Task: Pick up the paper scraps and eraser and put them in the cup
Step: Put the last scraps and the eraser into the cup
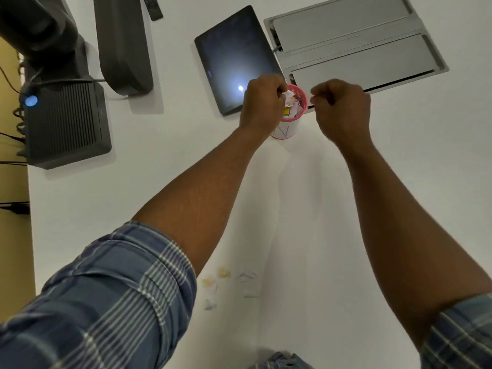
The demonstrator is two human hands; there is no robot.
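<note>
cup (288, 117) between hands, tablet (234, 59) just behind

One head-worn camera looks steeply down and forward over a white table (346, 235) — a wide-angle view, edges bowed. Both forearms run up from the bottom corners toward mid-frame. The dark tablet (234, 57) and grey cable hatch (354, 46) lie farthest out — near the top.

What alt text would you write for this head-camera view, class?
A person's left hand drops paper into a pink-rimmed cup on a white table; the right hand is fisted beside it. More paper scraps lie nearer.
</note>
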